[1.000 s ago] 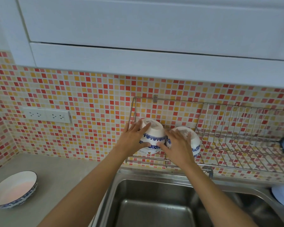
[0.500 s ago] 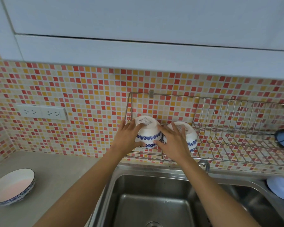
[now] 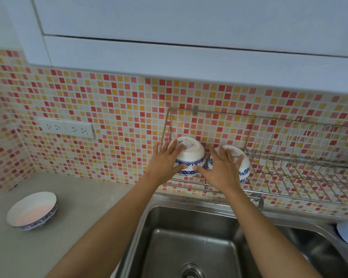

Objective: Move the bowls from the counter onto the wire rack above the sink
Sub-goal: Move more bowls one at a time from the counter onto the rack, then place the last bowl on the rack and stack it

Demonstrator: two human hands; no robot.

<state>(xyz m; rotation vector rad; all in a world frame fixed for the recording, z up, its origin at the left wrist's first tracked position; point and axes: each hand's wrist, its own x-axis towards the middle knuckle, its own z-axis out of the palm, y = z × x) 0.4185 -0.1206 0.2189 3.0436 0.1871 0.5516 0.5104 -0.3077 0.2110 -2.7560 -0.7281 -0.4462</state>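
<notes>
The shiny metal sink sits below the thin wire rack. 2 round white bowls with blue flowers lie upside down on it. The left hand lies spread on the left bowl, the right hand on the right bowl. 1 shallow bowl waits on the grey table.

Head view: from the person's head, facing forward and down, close over sink and wire rack.

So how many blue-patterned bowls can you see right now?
3: two upside down on the wire rack, the left bowl under the left hand, the right bowl under the right hand, and one shallow bowl upright on the counter.
</notes>
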